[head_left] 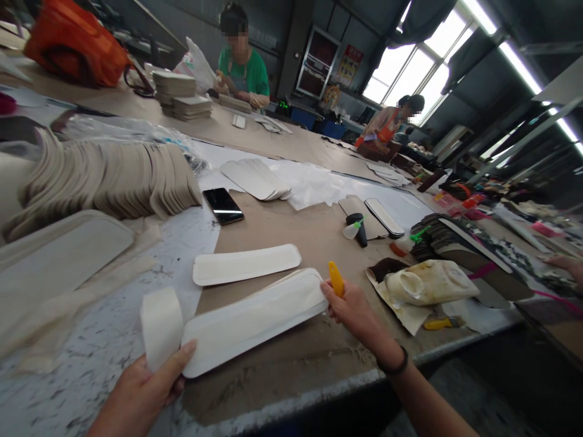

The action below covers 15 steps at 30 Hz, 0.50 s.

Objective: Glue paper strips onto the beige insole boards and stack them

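Observation:
A long white panel with rounded ends (255,321) is held between both hands at a slant above the table's near edge. My left hand (152,379) pinches its near-left end, thumb on top. A curled white strip (161,325) rises beside that thumb; whether the hand also grips it I cannot tell. My right hand (353,309) is closed on the panel's far-right end and also holds a tool with a yellow handle (336,279), whose working end is hidden. Just behind lies a second, narrower white panel (246,265), flat on brown sheeting.
A phone (223,205) and fanned white panels (255,179) lie farther back. Stacked curved pieces (109,173) stand left. To the right are a stained plastic container (423,282), a yellow-handled brush (441,323) and a small bottle (353,229). A person in green (246,73) sits across the table.

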{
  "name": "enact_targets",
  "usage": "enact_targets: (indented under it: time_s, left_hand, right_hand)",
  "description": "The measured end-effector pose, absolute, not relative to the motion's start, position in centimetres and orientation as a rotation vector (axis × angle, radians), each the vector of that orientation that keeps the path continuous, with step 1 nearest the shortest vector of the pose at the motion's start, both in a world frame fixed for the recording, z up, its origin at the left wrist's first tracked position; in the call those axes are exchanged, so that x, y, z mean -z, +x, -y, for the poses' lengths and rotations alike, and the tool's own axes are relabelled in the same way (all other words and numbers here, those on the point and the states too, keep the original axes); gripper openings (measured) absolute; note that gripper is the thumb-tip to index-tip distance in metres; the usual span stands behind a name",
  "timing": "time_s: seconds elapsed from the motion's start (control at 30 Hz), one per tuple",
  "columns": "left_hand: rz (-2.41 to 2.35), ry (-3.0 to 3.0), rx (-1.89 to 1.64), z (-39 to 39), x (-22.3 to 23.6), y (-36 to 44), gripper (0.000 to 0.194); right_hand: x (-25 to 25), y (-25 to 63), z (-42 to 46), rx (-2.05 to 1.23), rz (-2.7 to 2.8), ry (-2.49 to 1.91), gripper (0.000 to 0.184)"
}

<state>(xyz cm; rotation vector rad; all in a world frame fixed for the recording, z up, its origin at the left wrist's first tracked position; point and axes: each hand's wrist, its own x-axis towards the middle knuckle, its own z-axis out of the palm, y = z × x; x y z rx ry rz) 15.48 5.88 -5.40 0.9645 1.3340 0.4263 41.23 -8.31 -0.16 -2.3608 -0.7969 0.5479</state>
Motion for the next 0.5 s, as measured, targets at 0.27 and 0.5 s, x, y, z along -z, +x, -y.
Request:
enact_targets:
  time_s: [0.27,0.5]
  left_hand:
    - [-1.249,0.962,-0.439,-5.8,4.0,14.0,0.045]
    - [-1.260,0.806,-0.489,-5.6,5.0,12.5,0.040]
  right_hand:
    - [-1.1,39.6,8.4,-0.867,0.706,-2.103,0.032]
    - [-1.0,38.5,9.2,-0.924,0.700,-1.913,0.034]
